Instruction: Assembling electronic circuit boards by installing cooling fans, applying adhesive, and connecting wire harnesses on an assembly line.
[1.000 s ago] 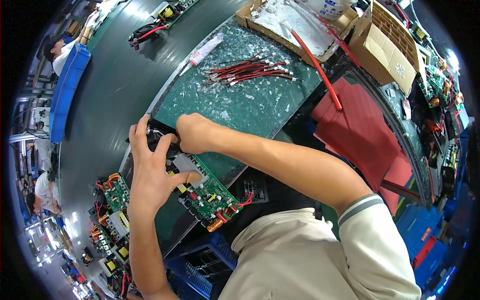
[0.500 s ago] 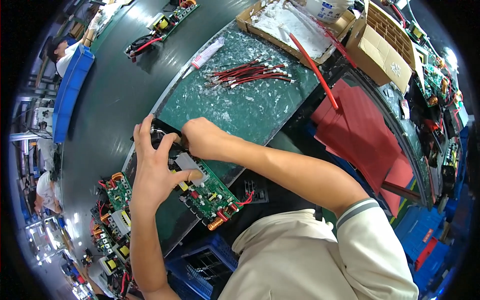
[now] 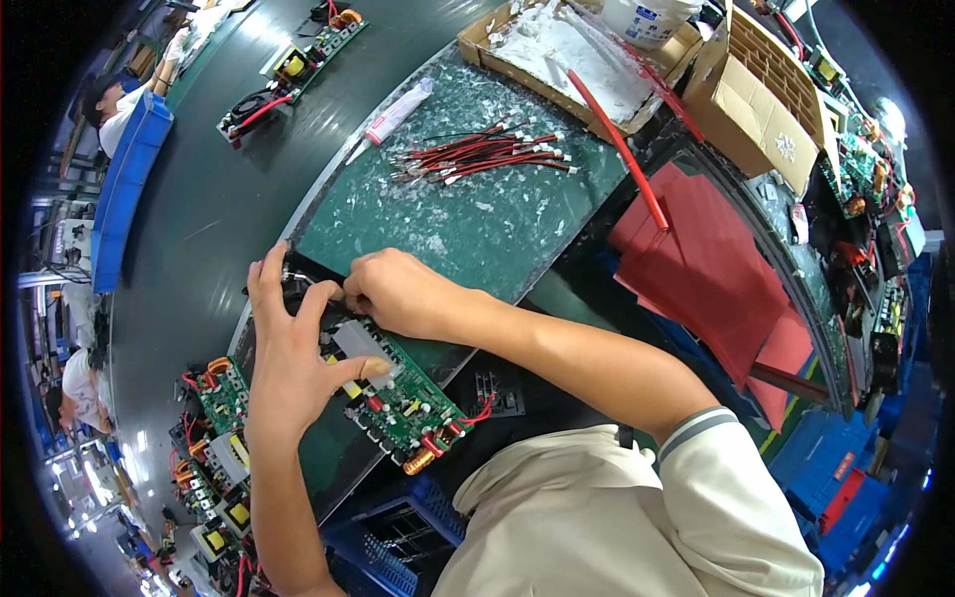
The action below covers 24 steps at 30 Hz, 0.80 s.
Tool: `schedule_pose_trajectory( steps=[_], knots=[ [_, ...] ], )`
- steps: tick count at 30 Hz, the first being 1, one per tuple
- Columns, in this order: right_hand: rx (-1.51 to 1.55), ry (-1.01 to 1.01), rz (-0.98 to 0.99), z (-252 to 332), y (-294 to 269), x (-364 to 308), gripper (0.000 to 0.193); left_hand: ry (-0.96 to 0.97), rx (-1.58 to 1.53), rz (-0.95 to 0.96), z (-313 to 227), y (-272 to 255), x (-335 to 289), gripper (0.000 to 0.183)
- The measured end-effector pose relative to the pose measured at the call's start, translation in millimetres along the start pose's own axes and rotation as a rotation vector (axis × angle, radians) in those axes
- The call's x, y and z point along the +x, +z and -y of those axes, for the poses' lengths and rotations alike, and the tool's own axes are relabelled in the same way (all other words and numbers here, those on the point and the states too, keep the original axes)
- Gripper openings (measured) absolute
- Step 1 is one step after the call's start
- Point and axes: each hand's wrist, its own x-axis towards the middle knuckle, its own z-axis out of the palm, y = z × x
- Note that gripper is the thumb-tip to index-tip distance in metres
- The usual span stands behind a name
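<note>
A green circuit board [image 3: 406,396] with a pale flat plate, coils and red wires lies slantwise on the bench, its near end jutting past the edge. My left hand [image 3: 288,368] grips it, thumb pressed on the pale plate and fingers stretched over the far end. A black fan-like part [image 3: 295,287] shows partly there, between the fingers. Curled closed beside that part, my right hand [image 3: 400,296] has its fingertips down at the board's far end. Whatever its fingers pinch is hidden.
Red-black cables [image 3: 487,154] and a white tube [image 3: 396,114] lie beyond my hands. Several assembled boards [image 3: 214,458] crowd the left. A carton tray [image 3: 557,60] of white paste, a red rod [image 3: 622,149] and red sheets [image 3: 706,269] are right. A blue crate [image 3: 398,542] stands below.
The whole view has shifted slightly, so most things sit a little farther left. Both hands keep their places on the board, with the right hand's fingers turned slightly.
</note>
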Motion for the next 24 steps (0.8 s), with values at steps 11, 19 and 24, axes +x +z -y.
schedule_pose_trajectory(
  steps=[11,19,24],
  knots=[
    [0.151,0.086,-0.101,24,-31,-27,0.024,-0.074,0.042,0.025,-3,-8,-9,0.072],
    [-0.529,0.530,-0.631,-7,-148,73,0.053,-0.327,0.101,-0.096,10,-10,-16,0.073],
    [-0.455,0.625,-0.549,-75,-171,104,0.038,-0.253,-0.040,-0.327,16,-13,-28,0.066]
  ],
)
